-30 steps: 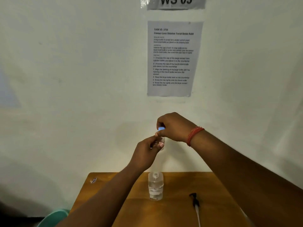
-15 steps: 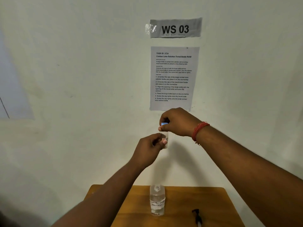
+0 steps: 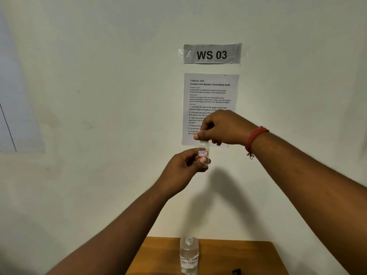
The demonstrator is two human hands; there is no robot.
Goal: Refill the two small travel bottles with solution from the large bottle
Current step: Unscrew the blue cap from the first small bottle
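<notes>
The small travel bottle [image 3: 204,153] is being held upright in the air in front of the wall, well above the desk [image 3: 162,255]; its long axis is running vertically, neck pointing up; a small red-bordered label is facing the camera. The left hand [image 3: 184,169] is closing its grip around the lower body of the bottle, thumb pressing across the front just below the label, fingers wrapping behind. The right hand [image 3: 222,129] is pinching down over the top of the bottle, fingertips narrowed tightly on the neck; whatever cap lies under them is hidden, so whether it is on cannot be told. A red thread band [image 3: 255,138] is sitting on the right wrist. The large bottle [image 3: 189,257] is standing upright near the desk's far edge, uncapped, opening pointing up, clear liquid inside; a handwritten label is showing on its front.
</notes>
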